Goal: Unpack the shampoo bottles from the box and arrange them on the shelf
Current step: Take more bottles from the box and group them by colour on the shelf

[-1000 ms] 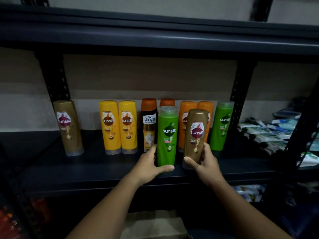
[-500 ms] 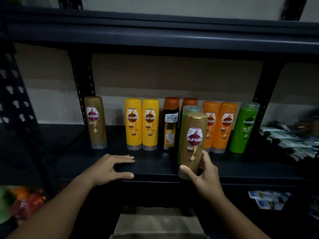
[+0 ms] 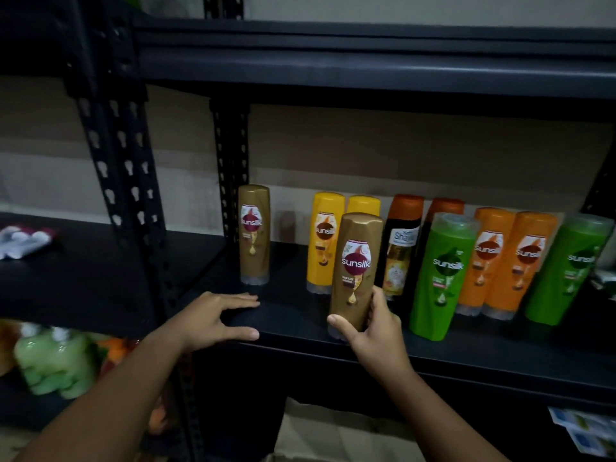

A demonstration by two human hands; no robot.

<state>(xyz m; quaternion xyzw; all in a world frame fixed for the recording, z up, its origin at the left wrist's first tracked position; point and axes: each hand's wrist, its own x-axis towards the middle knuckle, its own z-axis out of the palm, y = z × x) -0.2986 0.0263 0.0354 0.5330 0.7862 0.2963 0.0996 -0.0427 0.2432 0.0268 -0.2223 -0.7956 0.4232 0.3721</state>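
While the right hand [image 3: 373, 331] grips the lower body of a gold Sunsilk bottle [image 3: 356, 271], thumb across the front near the base and fingers wrapped behind, the bottle stands upright at the front edge of the dark shelf [image 3: 293, 315], its base at or just above the board; contact cannot be confirmed. The left hand [image 3: 213, 320] lies flat on the shelf edge with fingers extended, holding nothing.

Behind the held bottle stand two yellow Sunsilk bottles [image 3: 325, 241], one largely hidden by it. A second gold Sunsilk bottle [image 3: 254, 233] stands alone to the left, near the perforated upright [image 3: 230, 168], with open board between it and the yellow pair. To the right: two orange-capped dark bottles [image 3: 401, 248], a green Sunsilk bottle [image 3: 441, 275] set forward, two orange Sunsilk bottles [image 3: 503, 261] and another green bottle [image 3: 566, 271]. A cardboard box [image 3: 333, 435] sits below the shelf.

Assessment: the bottle appears bound for the gap beside its gold match. Risks noted:
- The grip is low on a tall, narrow bottle; a quick sideways carry could tip the top.
- Passing close to the yellow pair could knock one over.
- Release this near the front edge could drop the bottle off the shelf.
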